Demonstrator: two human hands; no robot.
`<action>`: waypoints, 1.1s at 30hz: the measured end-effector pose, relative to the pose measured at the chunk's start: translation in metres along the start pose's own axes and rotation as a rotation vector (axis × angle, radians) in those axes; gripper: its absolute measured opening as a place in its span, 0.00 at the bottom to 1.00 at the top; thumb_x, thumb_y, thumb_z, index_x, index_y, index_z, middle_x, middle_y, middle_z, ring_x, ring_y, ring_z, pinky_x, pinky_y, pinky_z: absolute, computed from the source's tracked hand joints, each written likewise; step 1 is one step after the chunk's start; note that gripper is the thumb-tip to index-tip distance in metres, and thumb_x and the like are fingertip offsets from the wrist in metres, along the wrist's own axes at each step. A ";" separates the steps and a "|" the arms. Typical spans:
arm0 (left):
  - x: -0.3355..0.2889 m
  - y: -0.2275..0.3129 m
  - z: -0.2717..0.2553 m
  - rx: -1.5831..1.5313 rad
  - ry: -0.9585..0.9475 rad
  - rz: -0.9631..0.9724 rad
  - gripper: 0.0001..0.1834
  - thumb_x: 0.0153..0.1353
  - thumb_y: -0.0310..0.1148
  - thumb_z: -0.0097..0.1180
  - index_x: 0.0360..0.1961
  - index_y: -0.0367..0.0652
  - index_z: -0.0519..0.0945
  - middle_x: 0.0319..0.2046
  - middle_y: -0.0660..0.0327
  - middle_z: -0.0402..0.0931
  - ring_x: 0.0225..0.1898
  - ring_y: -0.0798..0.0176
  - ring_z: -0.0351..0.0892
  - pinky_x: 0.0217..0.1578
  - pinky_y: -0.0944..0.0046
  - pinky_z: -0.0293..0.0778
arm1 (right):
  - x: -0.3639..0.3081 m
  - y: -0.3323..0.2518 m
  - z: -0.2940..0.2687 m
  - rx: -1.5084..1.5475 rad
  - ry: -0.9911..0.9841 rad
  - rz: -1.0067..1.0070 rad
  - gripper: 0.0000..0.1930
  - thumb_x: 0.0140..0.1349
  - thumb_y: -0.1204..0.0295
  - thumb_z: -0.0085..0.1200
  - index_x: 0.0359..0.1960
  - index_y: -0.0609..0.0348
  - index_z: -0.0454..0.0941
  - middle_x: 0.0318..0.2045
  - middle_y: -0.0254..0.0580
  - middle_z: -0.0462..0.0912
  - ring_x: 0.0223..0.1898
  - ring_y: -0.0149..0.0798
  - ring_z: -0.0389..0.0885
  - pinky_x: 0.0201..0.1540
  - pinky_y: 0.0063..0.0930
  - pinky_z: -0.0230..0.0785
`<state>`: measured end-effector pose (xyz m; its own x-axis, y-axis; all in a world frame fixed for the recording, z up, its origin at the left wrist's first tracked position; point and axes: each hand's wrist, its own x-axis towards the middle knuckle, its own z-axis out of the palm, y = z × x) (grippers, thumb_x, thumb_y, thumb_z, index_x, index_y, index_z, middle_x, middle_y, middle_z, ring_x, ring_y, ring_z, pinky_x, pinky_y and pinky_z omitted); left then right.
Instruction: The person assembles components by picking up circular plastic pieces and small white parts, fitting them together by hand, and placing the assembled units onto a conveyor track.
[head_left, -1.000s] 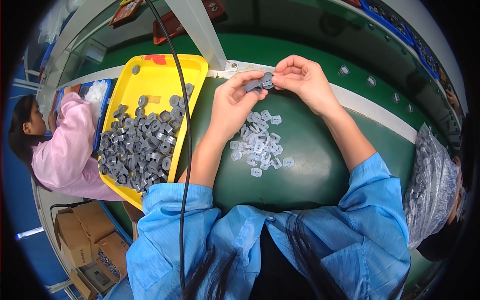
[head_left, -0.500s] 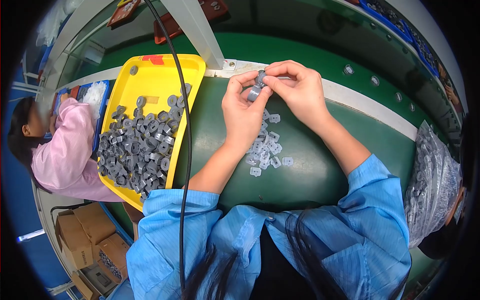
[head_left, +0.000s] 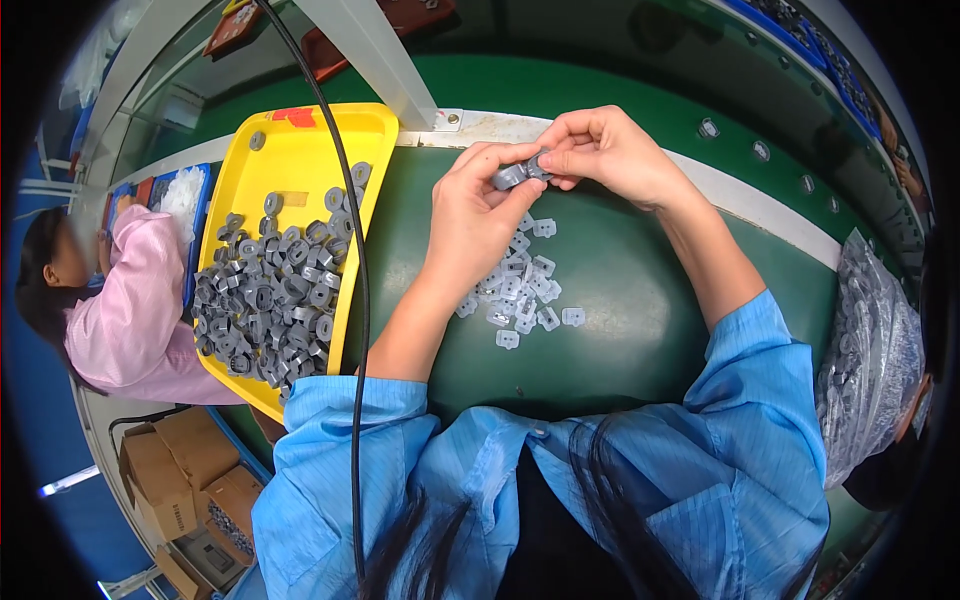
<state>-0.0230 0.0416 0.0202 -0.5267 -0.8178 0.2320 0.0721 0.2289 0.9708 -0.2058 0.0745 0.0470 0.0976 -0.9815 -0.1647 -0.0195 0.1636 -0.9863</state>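
Note:
My left hand (head_left: 470,205) is closed around a grey ring-shaped plastic part (head_left: 509,177), held up over the far part of the green table. Against it, my right hand (head_left: 612,158) pinches a second grey plastic part (head_left: 539,166) between thumb and fingers; the two pieces touch, but whether they are joined I cannot tell. Below the hands lies a loose pile of small translucent plastic plates (head_left: 520,285). To the left, a yellow tray (head_left: 300,150) holds many grey ring-shaped parts (head_left: 275,290) like the one in my left hand.
A black cable (head_left: 362,300) hangs across the tray's right side. Past the pale table edge (head_left: 740,200), clear parts (head_left: 709,128) lie on a green strip. A plastic bag of parts (head_left: 865,360) stands at right. A person in pink (head_left: 140,290) sits left, near cardboard boxes (head_left: 180,470).
Both hands have turned, bringing the two grey pieces from one above the other to side by side. My right hand has shifted slightly right. The view has shifted a little.

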 end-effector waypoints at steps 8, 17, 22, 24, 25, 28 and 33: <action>0.005 0.013 -0.013 -0.180 -0.106 -0.189 0.12 0.57 0.19 0.56 0.43 0.34 0.79 0.33 0.61 0.77 0.29 0.74 0.77 0.31 0.74 0.75 | -0.006 -0.005 -0.001 -0.066 -0.163 -0.009 0.07 0.55 0.78 0.59 0.34 0.67 0.78 0.25 0.38 0.81 0.26 0.26 0.79 0.30 0.17 0.72; 0.002 0.012 -0.011 -0.179 -0.024 -0.148 0.11 0.61 0.23 0.54 0.45 0.32 0.76 0.34 0.58 0.77 0.32 0.70 0.77 0.36 0.72 0.74 | -0.008 -0.003 0.025 -0.278 0.184 -0.224 0.07 0.55 0.79 0.56 0.36 0.67 0.77 0.29 0.38 0.81 0.30 0.27 0.80 0.35 0.20 0.74; 0.002 0.017 -0.007 -0.486 0.048 -0.223 0.13 0.61 0.24 0.54 0.47 0.33 0.74 0.37 0.58 0.77 0.36 0.69 0.77 0.40 0.71 0.75 | -0.003 0.008 0.017 0.338 0.052 -0.168 0.12 0.56 0.76 0.58 0.42 0.64 0.75 0.33 0.39 0.81 0.34 0.28 0.80 0.41 0.20 0.72; 0.001 0.016 -0.006 -0.536 0.057 -0.252 0.12 0.61 0.24 0.54 0.46 0.34 0.75 0.38 0.57 0.77 0.36 0.69 0.77 0.40 0.71 0.75 | 0.000 0.011 0.017 0.519 -0.010 -0.129 0.12 0.56 0.77 0.57 0.42 0.64 0.74 0.33 0.39 0.81 0.34 0.29 0.80 0.41 0.20 0.71; 0.001 0.015 -0.006 -0.508 0.048 -0.226 0.11 0.61 0.24 0.54 0.45 0.34 0.75 0.37 0.57 0.77 0.35 0.69 0.78 0.41 0.71 0.75 | 0.001 0.010 0.019 0.521 -0.014 -0.122 0.12 0.56 0.77 0.57 0.42 0.64 0.74 0.33 0.39 0.81 0.34 0.29 0.80 0.41 0.20 0.71; 0.000 0.011 -0.006 -0.392 0.024 -0.143 0.11 0.61 0.23 0.54 0.44 0.33 0.75 0.35 0.58 0.78 0.33 0.69 0.78 0.39 0.71 0.76 | 0.001 0.005 0.022 0.468 -0.073 -0.144 0.11 0.55 0.79 0.56 0.40 0.63 0.73 0.32 0.39 0.80 0.33 0.29 0.80 0.41 0.20 0.72; -0.004 0.007 -0.002 -0.252 -0.009 -0.109 0.09 0.60 0.23 0.55 0.42 0.33 0.77 0.31 0.59 0.78 0.28 0.72 0.77 0.32 0.72 0.75 | 0.000 0.009 0.016 0.362 -0.105 -0.083 0.09 0.51 0.81 0.54 0.34 0.60 0.70 0.29 0.37 0.79 0.31 0.27 0.78 0.36 0.17 0.70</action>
<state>-0.0189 0.0454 0.0264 -0.5506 -0.8251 0.1263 0.2229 0.0004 0.9748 -0.1900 0.0779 0.0378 0.1859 -0.9804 -0.0649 0.3434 0.1267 -0.9306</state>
